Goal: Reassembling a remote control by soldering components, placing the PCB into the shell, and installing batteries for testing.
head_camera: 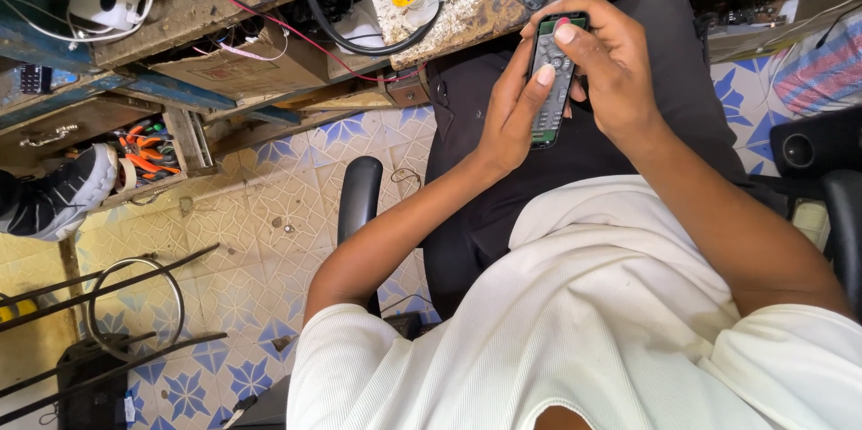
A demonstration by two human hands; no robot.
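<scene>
Slim dark remote control [550,80] with rubbery buttons, grasped by fingers of both left hand [514,111] and right hand [611,62].

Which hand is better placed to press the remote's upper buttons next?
Right, probably. The right hand wraps the top of the remote, its thumb already lying over the upper buttons. The left hand cradles the remote's left edge, thumb tip at the side, serving more as support.
</scene>
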